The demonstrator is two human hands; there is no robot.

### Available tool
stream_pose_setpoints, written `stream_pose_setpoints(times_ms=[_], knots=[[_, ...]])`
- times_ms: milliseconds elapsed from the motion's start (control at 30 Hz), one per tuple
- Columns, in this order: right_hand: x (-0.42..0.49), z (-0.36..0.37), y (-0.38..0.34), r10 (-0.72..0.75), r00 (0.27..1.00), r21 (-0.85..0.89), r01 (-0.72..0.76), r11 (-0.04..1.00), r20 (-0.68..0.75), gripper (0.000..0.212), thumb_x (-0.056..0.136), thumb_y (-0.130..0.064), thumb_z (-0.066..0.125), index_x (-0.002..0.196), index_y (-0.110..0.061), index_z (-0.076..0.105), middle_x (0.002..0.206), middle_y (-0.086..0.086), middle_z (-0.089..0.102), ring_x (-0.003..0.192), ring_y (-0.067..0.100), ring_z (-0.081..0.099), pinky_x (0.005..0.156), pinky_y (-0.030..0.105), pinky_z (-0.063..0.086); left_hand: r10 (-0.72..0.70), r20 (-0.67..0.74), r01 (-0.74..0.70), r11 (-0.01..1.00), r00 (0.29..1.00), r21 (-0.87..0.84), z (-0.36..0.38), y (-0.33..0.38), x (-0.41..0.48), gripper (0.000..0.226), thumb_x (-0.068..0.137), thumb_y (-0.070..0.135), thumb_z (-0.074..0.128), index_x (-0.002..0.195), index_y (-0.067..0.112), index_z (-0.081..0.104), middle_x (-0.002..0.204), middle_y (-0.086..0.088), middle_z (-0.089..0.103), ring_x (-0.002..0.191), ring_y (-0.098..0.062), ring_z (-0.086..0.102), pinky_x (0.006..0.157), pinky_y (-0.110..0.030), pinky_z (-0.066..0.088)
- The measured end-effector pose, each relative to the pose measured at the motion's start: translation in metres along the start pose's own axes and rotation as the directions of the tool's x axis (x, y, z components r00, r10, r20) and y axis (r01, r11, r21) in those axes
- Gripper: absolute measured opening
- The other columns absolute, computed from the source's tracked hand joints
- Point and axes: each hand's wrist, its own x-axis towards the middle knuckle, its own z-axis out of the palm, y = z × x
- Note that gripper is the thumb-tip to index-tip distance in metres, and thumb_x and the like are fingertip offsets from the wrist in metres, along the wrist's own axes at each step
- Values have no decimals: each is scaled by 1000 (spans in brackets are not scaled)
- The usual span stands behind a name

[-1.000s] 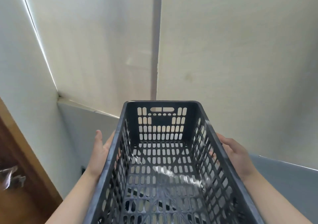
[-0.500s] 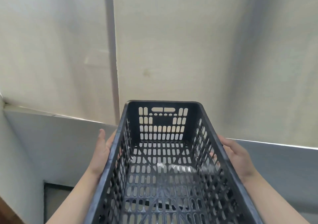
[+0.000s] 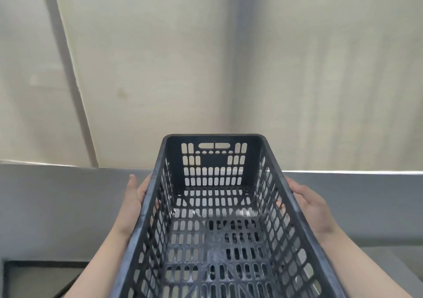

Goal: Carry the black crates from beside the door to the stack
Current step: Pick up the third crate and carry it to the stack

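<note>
Clasping the black crate (image 3: 215,217) by its long sides, left hand (image 3: 134,198) and right hand (image 3: 312,208) grip flat.

black crate (image 3: 215,240) looks slotted matt plastic; wall (image 3: 160,68) smooth, matt.

The black crate (image 3: 217,224) fills the space from 12 to 6 o'clock between both hands. A beige wall (image 3: 171,57) closes off 12 o'clock; open grey floor (image 3: 57,206) lies at 9 and 3.

Soft, even light — slight blur throughout, a glare patch on the crate floor (image 3: 248,212).
</note>
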Motion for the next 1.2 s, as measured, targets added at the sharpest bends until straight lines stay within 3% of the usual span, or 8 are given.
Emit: stream_pose_setpoints(times_ms=[133, 500, 633, 767, 833, 933, 1067, 1200], knots=[[-21, -39, -15, -19, 1000, 9, 19, 1000, -22, 49, 104, -29, 40, 145, -9, 56, 107, 12, 73, 92, 31, 72, 84, 46, 53, 2, 16, -2, 1000, 1000, 3, 43, -23, 1, 66, 99, 65, 14, 126, 30, 63, 123, -13, 73, 103, -28, 73, 97, -46, 49], [-24, -99, -18, 8, 985, -5, -9, 1000, -175, 51, 106, -29, 35, 149, -9, 53, 132, 22, 64, 117, 43, 61, 108, 61, 38, -9, 45, 7, 999, 999, 41, 85, -57, 25, 60, 102, 60, 12, 121, 33, 62, 106, -10, 78, 83, -21, 77, 66, -30, 61], [-13, -102, -9, -20, 982, -38, 13, 999, -188, 48, 105, -27, 37, 146, -12, 57, 138, 27, 60, 124, 48, 52, 113, 74, 28, -21, 52, 16, 996, 998, 87, 80, -64, 40, 57, 101, 60, 12, 122, 35, 59, 108, -7, 78, 91, -23, 76, 75, -35, 59], [1, -98, -1, -58, 970, -144, 25, 989, -235, 45, 108, -18, 33, 134, -16, 69, 129, 25, 69, 109, 38, 70, 94, 54, 57, -39, 54, 33, 994, 998, 106, 72, -70, 60, 54, 103, 57, 13, 122, 34, 58, 99, -4, 80, 84, -19, 77, 69, -32, 60], [8, -99, 2, -42, 968, -146, 6, 989, -246, 44, 106, -20, 35, 135, -15, 68, 129, 22, 71, 111, 37, 72, 90, 48, 61, -50, 52, 45, 994, 997, 104, 68, -74, 70, 52, 103, 56, 13, 125, 36, 57, 102, -4, 79, 87, -19, 77, 73, -35, 59], [20, -106, 10, -16, 971, -160, -23, 987, -239, 45, 100, -28, 41, 135, -19, 69, 135, 21, 68, 121, 38, 68, 96, 49, 59, -82, 50, 77, 991, 995, 106, 66, -84, 83, 51, 103, 56, 15, 126, 37, 56, 114, -2, 77, 102, -20, 74, 85, -41, 55], [33, -128, 24, 19, 970, -182, -65, 981, -244, 46, 105, -27, 37, 142, -23, 63, 145, 15, 64, 134, 37, 60, 116, 58, 41, -120, 24, 115, 980, 992, 165, 67, -98, 91, 44, 104, 55, 18, 121, 43, 57, 115, 13, 75, 106, -9, 71, 86, -33, 52], [48, -162, 40, 66, 967, -220, -123, 968, -248, 48, 100, -39, 50, 146, -31, 59, 148, 3, 64, 140, 30, 56, 119, 61, 34, -148, -39, 153, 973, 988, 175, 72, -115, 100, 40, 105, 48, 21, 122, 43, 57, 124, 13, 71, 116, -8, 65, 93, -31, 51]])
